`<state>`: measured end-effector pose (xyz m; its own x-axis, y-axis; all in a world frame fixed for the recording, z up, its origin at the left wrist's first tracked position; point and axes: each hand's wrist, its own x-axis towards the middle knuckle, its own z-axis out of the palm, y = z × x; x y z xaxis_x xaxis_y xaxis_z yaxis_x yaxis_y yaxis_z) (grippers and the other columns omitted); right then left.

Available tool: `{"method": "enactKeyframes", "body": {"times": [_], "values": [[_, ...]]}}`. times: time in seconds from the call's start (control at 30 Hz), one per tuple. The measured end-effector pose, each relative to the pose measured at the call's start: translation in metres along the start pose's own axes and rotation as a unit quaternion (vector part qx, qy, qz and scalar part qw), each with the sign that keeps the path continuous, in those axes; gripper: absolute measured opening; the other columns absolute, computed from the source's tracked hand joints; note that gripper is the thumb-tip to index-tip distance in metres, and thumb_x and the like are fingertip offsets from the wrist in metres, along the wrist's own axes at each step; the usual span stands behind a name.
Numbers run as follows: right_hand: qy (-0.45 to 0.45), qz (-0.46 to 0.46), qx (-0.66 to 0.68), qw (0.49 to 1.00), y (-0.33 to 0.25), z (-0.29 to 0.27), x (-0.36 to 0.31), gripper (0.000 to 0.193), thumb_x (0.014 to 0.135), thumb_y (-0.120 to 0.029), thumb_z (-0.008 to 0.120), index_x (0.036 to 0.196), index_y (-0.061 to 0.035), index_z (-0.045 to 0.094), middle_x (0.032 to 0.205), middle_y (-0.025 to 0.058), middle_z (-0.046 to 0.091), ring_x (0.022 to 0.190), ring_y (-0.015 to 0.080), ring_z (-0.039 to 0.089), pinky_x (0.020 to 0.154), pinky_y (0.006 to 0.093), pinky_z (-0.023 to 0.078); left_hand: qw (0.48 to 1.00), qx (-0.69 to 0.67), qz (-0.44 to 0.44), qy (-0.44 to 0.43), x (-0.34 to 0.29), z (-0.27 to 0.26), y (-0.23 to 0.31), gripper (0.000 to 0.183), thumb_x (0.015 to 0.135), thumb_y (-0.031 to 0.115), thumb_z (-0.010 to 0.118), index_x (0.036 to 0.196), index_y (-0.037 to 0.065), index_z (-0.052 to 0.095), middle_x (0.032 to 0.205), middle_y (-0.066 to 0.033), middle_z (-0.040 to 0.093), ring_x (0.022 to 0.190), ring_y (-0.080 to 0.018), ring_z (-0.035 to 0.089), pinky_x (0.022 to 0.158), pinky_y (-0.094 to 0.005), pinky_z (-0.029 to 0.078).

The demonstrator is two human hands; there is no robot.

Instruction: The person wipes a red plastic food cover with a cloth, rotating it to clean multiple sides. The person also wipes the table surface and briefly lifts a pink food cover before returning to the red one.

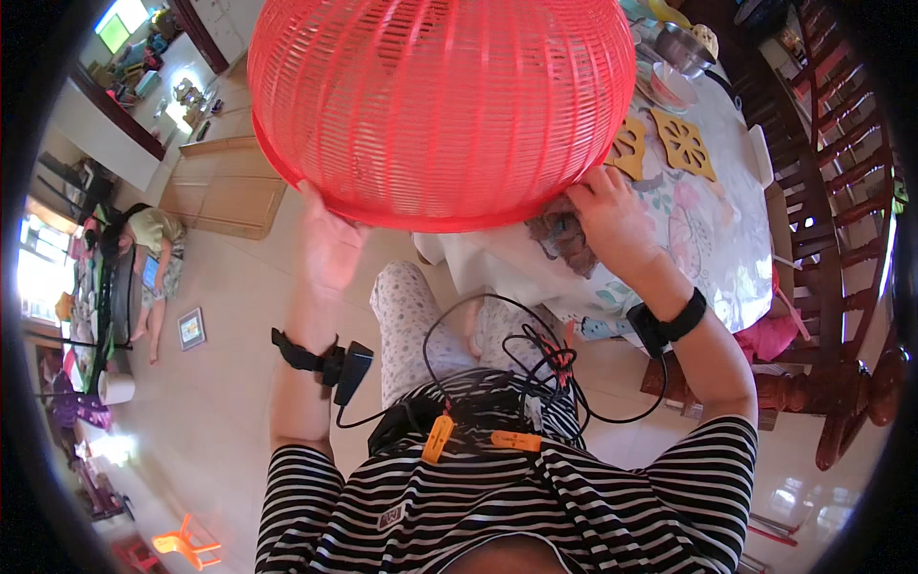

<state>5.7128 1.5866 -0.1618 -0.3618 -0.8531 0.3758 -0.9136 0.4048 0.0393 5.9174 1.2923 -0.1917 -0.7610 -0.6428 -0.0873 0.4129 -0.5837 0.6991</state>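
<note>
Red basket [440, 115] is up above the left edge of the worktop [722, 253], right hand [614, 215] gripping its rim [430, 226] with curled fingers beside a greyish cloth [562, 239]. Left hand [330, 244] is there too, can't tell if its fingers grip.

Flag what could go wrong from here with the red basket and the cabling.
1. Slip: the left hand is at the rim of the red basket, but its fingers are partly hidden, so its hold may be weak.
2. Snag: the black cable loops loosely over the lap and could catch as the arms move.
3. Knock: the wide basket might bump the pale pink bowl on the table.
</note>
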Motion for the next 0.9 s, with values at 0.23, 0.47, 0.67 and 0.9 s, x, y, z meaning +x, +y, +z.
{"method": "enactKeyframes", "body": {"times": [0.23,0.47,0.67,0.9], "values": [[-0.005,-0.046,0.031,0.998,-0.011,-0.002,0.009,0.020,0.074,-0.004,0.063,0.094,-0.0054,0.067,0.103,0.0105,0.057,0.104,0.0327,0.057,0.091,0.0426,0.048,0.997,-0.030,-0.068,-0.022,-0.018,-0.005,-0.038,0.057,0.106,0.049,0.043,0.143,0.006,0.044,0.140,-0.0085,0.054,0.129,-0.0252,0.051,0.112,-0.0443,0.042],[0.030,-0.009,0.025,0.999,0.007,0.006,0.002,0.022,0.075,-0.003,0.063,0.096,-0.0063,0.069,0.105,0.0104,0.058,0.104,0.0336,0.056,0.090,0.0434,0.050,0.999,-0.005,-0.028,-0.043,-0.015,0.000,-0.025,0.054,0.106,0.047,0.043,0.143,0.007,0.045,0.142,-0.0098,0.054,0.128,-0.0253,0.053,0.112,-0.0446,0.044],[0.013,0.038,0.024,0.999,0.008,0.005,0.005,0.022,0.080,-0.003,0.065,0.101,-0.0068,0.070,0.110,0.0123,0.058,0.107,0.0351,0.057,0.092,0.0450,0.051,0.999,-0.002,-0.025,-0.028,-0.004,-0.020,-0.010,0.043,0.107,0.039,0.045,0.138,0.008,0.051,0.135,-0.0084,0.060,0.123,-0.0239,0.057,0.110,-0.0433,0.046],[0.049,0.113,0.146,0.982,-0.012,-0.040,0.012,0.023,0.079,-0.002,0.065,0.101,-0.0034,0.066,0.106,0.0163,0.059,0.104,0.0372,0.059,0.086,0.0468,0.051,0.999,-0.007,-0.023,-0.036,-0.021,0.005,-0.014,0.036,0.105,0.033,0.053,0.130,0.007,0.056,0.129,-0.0088,0.063,0.117,-0.0238,0.061,0.107,-0.0426,0.050]]}}
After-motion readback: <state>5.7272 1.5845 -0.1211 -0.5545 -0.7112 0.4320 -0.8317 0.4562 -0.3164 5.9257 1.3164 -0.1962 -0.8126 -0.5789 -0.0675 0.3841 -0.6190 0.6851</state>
